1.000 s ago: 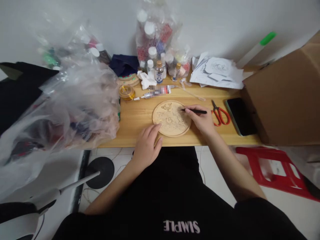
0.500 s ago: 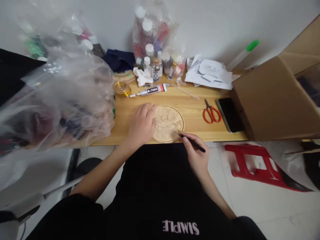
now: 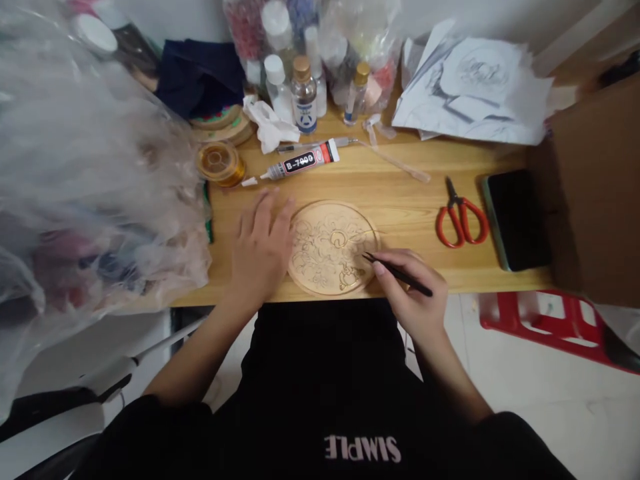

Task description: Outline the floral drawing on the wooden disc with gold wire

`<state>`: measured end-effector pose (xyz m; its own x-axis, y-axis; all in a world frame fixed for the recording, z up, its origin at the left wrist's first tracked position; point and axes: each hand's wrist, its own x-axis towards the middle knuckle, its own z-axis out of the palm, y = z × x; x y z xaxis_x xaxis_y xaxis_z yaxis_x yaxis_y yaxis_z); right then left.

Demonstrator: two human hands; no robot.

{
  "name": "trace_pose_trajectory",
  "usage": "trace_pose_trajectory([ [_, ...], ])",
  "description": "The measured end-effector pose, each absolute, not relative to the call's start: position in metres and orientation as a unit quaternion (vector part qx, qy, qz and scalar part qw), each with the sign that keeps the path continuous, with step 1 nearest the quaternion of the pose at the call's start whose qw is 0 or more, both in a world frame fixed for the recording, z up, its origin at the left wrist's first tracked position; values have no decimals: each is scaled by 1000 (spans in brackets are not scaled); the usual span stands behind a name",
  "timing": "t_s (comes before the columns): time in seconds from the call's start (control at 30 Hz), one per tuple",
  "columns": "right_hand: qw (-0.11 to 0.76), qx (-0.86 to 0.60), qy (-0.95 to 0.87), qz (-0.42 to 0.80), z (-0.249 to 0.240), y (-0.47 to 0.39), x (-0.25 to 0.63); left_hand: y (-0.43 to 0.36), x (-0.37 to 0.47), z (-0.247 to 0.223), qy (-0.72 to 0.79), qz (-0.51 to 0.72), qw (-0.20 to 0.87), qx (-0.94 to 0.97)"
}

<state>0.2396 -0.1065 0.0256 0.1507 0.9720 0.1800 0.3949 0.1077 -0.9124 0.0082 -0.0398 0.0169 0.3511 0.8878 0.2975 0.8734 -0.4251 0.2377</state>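
A round, pale wooden board (image 3: 320, 263) with line-drawn patterns lies flat at the table's front edge. Gold wire outlines a small figure (image 3: 350, 275) near its lower right rim. From a gold spiral (image 3: 339, 239) a thin strand runs toward the right rim. My left hand (image 3: 263, 247) lies flat at the board's left edge, fingers spread, holding nothing. Black tweezers (image 3: 410, 281) are pinched in my right hand (image 3: 420, 297), their tips over the right part of the board. Whether the tips grip anything is too small to tell.
Behind the board lie a B-7000 glue tube (image 3: 303, 162), a spool of gold wire (image 3: 220, 163) and small bottles (image 3: 305, 100). Orange-handled scissors (image 3: 461, 217), a phone (image 3: 517, 220) and a cardboard box (image 3: 595, 193) stand right. Plastic bags (image 3: 100, 173) crowd the left.
The board has turned clockwise, bringing the gold figure from its right side toward the bottom. My left hand has slid left, uncovering more of the board. The camera view is closer and tilted lower.
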Motion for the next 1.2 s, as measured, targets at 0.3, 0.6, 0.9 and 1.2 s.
trace_pose_trajectory([
  [0.3,445,-619,-613,208,30,-107,216,-72,42,22,402,187,78,893],
  [0.6,399,-630,-640,185,28,-99,208,-75,41,6,386,211,107,892],
  [0.9,358,-636,-653,202,36,-98,207,-74,41,7,380,193,94,900],
  [1.2,326,-639,-663,213,40,-95,207,-75,41,7,374,184,63,907],
])
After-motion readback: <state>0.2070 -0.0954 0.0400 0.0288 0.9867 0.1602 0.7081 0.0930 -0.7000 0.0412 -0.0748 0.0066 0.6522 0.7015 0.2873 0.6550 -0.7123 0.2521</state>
